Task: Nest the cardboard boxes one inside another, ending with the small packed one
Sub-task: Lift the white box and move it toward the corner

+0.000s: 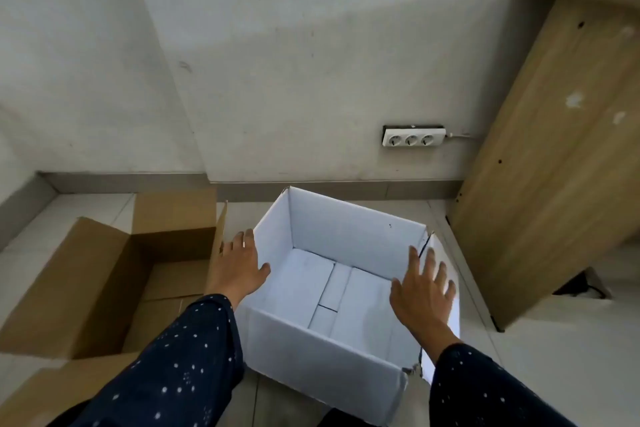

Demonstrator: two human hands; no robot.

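Note:
A white cardboard box point(353, 236) stands open on the floor in the middle, with nothing inside it. To its left lies a larger brown cardboard box point(100, 274), also open, its flaps spread outward. My left hand point(239, 263) is at the white box's left wall, fingers apart, between the two boxes. My right hand point(424, 288) hovers at the white box's right wall with fingers spread. Whether either hand touches the box I cannot tell. No small packed box is in view.
A pale wall with a grey skirting runs behind the boxes. A white power strip point(412, 139) sits on the wall at the right. A wooden panel point(554, 156) leans at the far right. The floor is light tile.

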